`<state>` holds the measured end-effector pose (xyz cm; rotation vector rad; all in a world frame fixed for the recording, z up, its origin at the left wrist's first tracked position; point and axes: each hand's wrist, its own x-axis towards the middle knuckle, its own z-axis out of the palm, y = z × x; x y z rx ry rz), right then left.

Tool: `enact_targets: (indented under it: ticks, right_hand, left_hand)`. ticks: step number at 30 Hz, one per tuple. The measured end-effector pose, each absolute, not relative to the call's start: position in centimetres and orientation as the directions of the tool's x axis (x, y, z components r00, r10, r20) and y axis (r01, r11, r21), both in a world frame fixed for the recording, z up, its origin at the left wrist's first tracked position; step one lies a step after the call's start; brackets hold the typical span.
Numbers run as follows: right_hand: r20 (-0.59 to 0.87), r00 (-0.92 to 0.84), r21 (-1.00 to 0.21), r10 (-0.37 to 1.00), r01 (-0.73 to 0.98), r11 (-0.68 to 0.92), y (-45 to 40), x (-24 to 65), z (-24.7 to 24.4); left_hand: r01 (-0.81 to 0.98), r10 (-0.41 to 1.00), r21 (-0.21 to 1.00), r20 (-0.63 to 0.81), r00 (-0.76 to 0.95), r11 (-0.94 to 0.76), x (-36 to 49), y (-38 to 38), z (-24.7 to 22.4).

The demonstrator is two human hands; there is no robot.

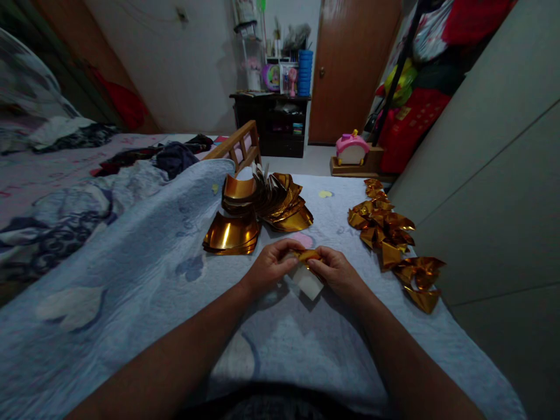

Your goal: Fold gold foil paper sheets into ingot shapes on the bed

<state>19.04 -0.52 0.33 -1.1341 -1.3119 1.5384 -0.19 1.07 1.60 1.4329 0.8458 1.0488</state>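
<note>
Between my two hands is a sheet of gold foil paper point(307, 283), its pale back facing up and its far edge folded over to show gold. My left hand point(273, 262) pinches the left side of the fold, and my right hand point(335, 267) grips the right side, thumbs on top. Beyond my left hand lies a fanned stack of gold sheets point(231, 233), with more curled sheets point(289, 204) beside it. To the right, several folded gold pieces point(385, 224) form a loose row, with one folded piece point(420, 280) at its near end.
A pale blue patterned cover point(184, 303) lies under everything. A wooden rail point(238, 146) stands behind the stack. Rumpled clothes point(175, 157) lie at the left, and a tall light cabinet point(494, 175) borders the right side. A pink toy point(351, 149) is at the back.
</note>
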Motion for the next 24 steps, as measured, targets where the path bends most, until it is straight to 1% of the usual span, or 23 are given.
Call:
enact_targets:
  ticks: [2,11,14,21,24]
  right_hand:
    - [-0.131,-0.271,-0.990,0.954,-0.021,-0.142,-0.5,19.0,0.3]
    - [-0.113,-0.268,-0.991,0.957,-0.034,-0.127,-0.6,19.0,1.3]
    - [-0.115,-0.255,-0.990,0.960,-0.050,-0.132,-0.6,19.0,1.3]
    - [-0.099,-0.257,-0.994,0.961,-0.027,-0.110,-0.4,19.1,1.0]
    - [-0.074,-0.256,-0.997,0.964,0.000,-0.077,-0.3,19.2,1.0]
  left_hand:
    - [-0.050,0.922,0.992,0.129,0.364,-0.119,-0.2,1.0,1.9]
    - [-0.010,0.947,0.998,0.066,0.316,-0.066,-0.1,1.4,1.4]
    - [0.008,0.947,0.997,0.070,0.313,-0.076,-0.2,1.5,1.1]
    - [0.132,0.894,0.977,0.095,0.438,-0.169,-0.5,1.8,0.9]
    - [0.136,0.881,0.980,0.064,0.469,-0.144,-0.5,1.6,1.0]
